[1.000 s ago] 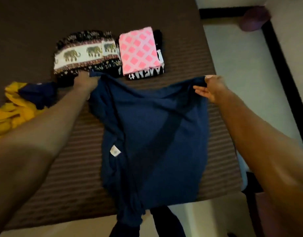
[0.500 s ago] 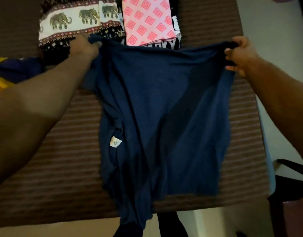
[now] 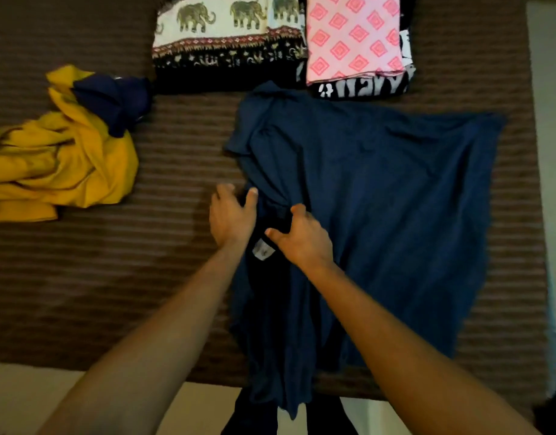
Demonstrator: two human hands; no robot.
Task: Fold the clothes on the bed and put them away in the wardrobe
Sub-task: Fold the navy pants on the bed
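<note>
My left hand (image 3: 231, 216) rests fingers-spread at the bunched left edge of the navy garment (image 3: 380, 215); my right hand (image 3: 301, 238) has fingers curled into the fabric just above the white label (image 3: 262, 251). Garment lies on the brown striped bed (image 3: 97, 293), lower end hanging off the near edge. Next, I'd say: flatten the bunch w/ both hands, pull edges straight before folding. Folded elephant-print piece (image 3: 226, 32) & pink diamond piece (image 3: 353, 36) sit beyond; yellow garment (image 3: 56, 164) waits unfolded at left.
</note>
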